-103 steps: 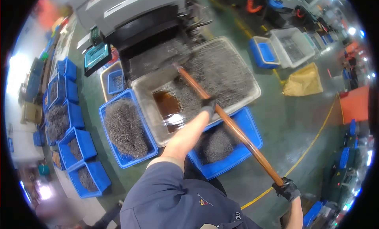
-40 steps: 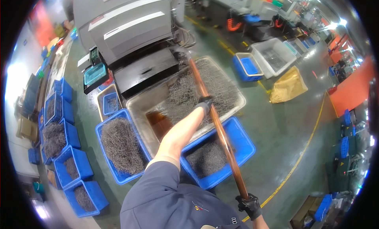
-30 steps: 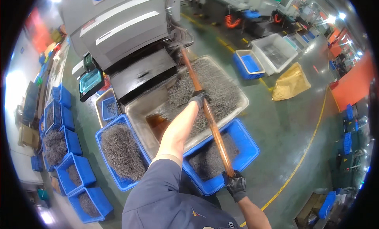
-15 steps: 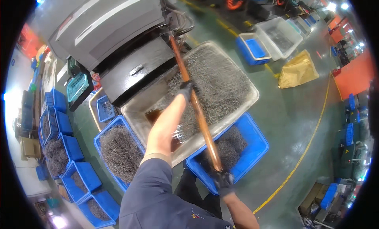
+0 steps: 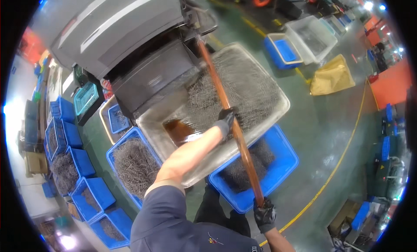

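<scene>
Clock: I am counting all hours from the middle of the grey tub (image 5: 281, 102), with 12 at the top.
Wooden pole (image 5: 217, 84): it is running slantwise from near 12 o'clock down to 5 o'clock, passing above the grey tub and also above a blue bin.
Pole's far end: it is reaching beyond the upper rim of the tub, toward the low part of the machine; it is looking blurred, so I cannot tell its form.
Left hand (image 5: 228, 117): wearing a dark glove, it is clamping around the middle of the pole, over the tub.
Right hand (image 5: 264, 215): also gloved in black, it is gripping the pole at its near end, at 5 o'clock, just beside the blue bin.
Grey tub: it is holding many thin metal shavings (image 5: 254, 89), and at 8 o'clock inside it brown liquid (image 5: 177, 129) is showing.
Blue bin (image 5: 284, 160): it is standing at 5 o'clock, close by the tub, containing dark shavings.
Second blue bin (image 5: 116, 176): it is sitting at 8 o'clock, heaped with shavings.
Machine (image 5: 121, 30): it is standing between 10 and 11 o'clock, grey and large.
Yellow sack (image 5: 332, 78): it is lying on the floor between 2 and 3 o'clock, well apart.
</scene>
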The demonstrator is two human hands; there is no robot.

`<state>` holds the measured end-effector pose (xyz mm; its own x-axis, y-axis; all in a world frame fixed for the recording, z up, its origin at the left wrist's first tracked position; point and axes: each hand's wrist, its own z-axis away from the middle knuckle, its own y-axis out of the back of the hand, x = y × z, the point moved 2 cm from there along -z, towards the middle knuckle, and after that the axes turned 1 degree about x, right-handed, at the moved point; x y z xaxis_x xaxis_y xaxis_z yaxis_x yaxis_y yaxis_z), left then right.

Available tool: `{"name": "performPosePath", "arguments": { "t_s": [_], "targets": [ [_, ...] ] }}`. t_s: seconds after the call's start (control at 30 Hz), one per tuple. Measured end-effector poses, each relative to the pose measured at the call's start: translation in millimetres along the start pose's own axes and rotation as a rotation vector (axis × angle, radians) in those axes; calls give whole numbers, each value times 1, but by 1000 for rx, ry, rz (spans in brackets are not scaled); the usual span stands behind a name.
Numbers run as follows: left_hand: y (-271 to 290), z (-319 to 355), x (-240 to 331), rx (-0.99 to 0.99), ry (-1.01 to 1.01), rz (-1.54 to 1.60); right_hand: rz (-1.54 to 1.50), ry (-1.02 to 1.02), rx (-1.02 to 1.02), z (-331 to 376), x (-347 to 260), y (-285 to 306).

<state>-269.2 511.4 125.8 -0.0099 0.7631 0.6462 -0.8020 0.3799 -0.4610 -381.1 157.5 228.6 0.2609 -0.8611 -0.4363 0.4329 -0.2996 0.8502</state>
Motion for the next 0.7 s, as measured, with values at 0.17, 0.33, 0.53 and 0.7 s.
{"name": "performPosePath", "arguments": {
  "t_s": [0.17,0.33,0.53,0.7],
  "targets": [
    [10,-23,-20,-41,139,76,-34,-38,34,-1,0,2],
    [3,60,-103,-278,256,121,81,-14,34,70,92,24],
    [-30,215,-200,-416,640,354,271,-227,21,170,236,76],
    [-33,281,-304,-320,592,444,346,-71,-6,224,330,125]
  ]
}}
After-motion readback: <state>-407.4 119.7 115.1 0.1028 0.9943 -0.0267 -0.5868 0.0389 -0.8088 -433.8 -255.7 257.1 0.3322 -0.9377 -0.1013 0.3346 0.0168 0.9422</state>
